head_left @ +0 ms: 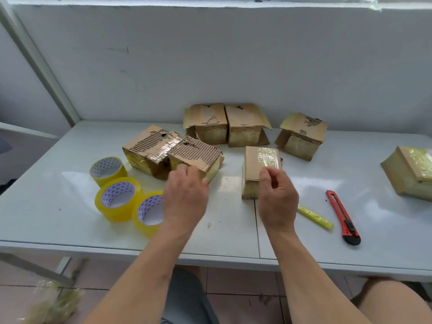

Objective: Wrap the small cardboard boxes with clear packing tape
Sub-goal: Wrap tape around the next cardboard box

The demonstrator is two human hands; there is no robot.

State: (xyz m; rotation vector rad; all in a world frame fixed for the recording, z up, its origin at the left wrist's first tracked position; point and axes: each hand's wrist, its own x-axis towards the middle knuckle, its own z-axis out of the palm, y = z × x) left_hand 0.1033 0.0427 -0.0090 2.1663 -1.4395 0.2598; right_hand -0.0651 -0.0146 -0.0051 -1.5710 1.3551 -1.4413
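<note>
small box (260, 170), desk (70, 195) centre: light, stiff-cornered cardboard, slick where taped; best held by its bare sides. right hand (277, 202) grip loosely curled, holding nothing; left hand (185, 197) fingers touching torn box (194, 157).

**Torn cardboard, glossy tape, a shiny white table**

The table (70, 206) looks smooth and glossy. At its left, the tape rolls (118, 198) shine translucent yellow. Mid-table, the torn box (195, 155) shows rough, stripped corrugation; the taped box (259, 167) beside it gleams. The red cutter (342, 216) seems plastic.
</note>
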